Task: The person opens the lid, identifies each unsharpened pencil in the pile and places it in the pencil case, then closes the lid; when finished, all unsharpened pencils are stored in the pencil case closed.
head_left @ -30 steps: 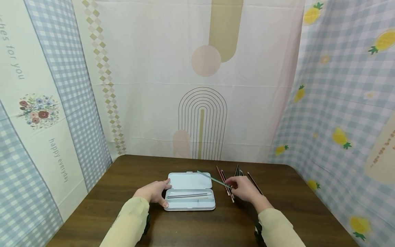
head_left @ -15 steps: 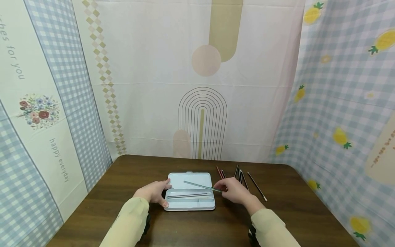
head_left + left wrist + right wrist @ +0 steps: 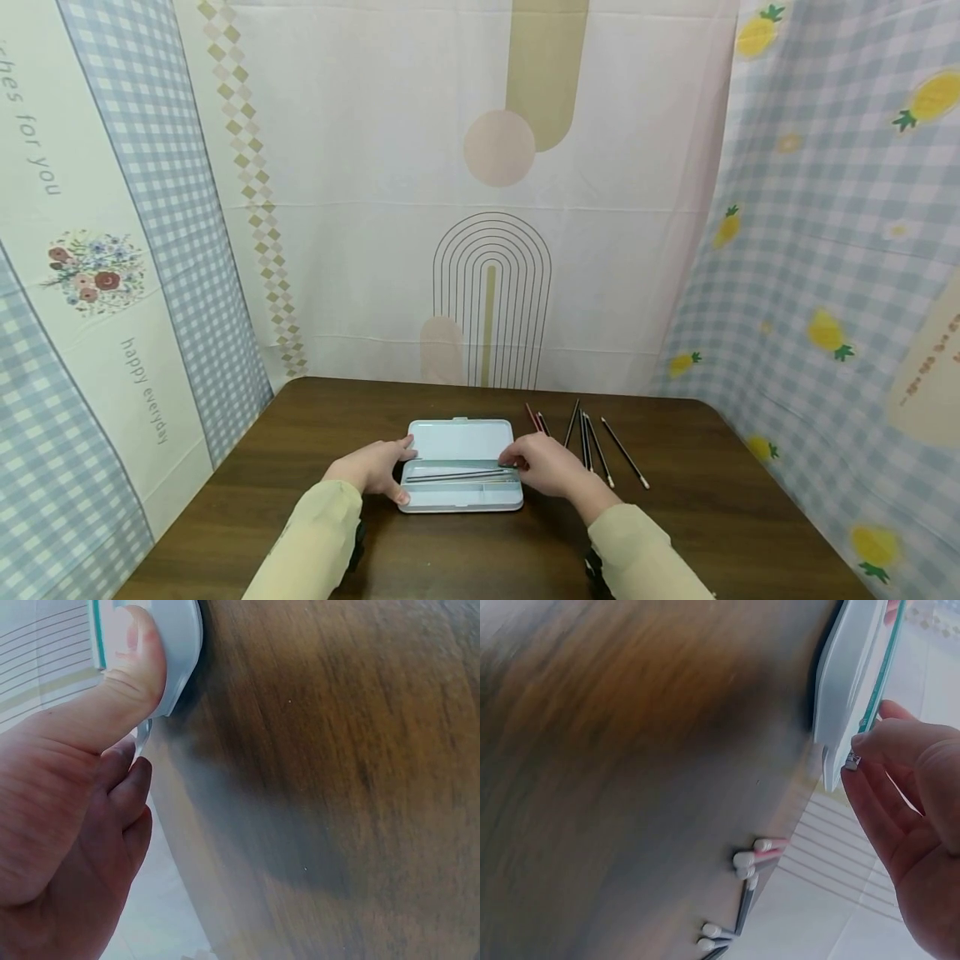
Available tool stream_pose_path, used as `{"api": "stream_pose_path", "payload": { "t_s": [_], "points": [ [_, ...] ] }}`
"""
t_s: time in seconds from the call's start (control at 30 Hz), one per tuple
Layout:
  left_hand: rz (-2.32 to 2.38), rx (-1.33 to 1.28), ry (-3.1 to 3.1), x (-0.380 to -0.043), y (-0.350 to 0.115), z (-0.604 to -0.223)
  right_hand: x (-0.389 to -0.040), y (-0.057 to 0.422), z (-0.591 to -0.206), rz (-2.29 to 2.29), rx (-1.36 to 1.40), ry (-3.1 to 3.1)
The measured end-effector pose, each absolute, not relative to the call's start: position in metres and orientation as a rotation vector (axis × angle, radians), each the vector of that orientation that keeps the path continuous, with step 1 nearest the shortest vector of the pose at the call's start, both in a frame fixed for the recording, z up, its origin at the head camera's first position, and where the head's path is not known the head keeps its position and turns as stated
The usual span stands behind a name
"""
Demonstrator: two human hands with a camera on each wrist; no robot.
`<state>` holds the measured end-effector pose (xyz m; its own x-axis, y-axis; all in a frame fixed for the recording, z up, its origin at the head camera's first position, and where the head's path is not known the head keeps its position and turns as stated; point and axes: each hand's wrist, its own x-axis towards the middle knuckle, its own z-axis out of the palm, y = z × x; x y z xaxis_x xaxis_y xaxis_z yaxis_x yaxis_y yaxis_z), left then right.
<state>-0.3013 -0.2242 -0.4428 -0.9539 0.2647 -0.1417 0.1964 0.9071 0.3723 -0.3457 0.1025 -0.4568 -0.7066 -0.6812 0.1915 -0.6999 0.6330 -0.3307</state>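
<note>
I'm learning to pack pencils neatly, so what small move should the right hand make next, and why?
Probably lower the green pencil into the open pencil case and let go: the right hand pinches it near one end, it runs lengthwise along the case, roughly parallel to the dark pencils inside, and the left hand steadies the case.

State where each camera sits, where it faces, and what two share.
Head: on the head, facing forward and down at table, case, pencils; left hand, right hand and sleeves show.
Left wrist: on that wrist, facing table and case; left hand shows.
Right wrist: on that wrist, facing table, case, green pencil, pencils; right hand and some of left show.
Both head and right wrist show pencils.
</note>
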Motion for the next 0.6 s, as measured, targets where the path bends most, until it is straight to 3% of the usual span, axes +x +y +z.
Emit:
{"api": "stream_pose_path", "payload": {
  "t_s": [0.6],
  "points": [
    [0.539, 0.357, 2.874, -0.303, -0.225, -0.445, -0.344, 0.077, -0.464, 0.457, 1.16, -2.788]
  ]
}}
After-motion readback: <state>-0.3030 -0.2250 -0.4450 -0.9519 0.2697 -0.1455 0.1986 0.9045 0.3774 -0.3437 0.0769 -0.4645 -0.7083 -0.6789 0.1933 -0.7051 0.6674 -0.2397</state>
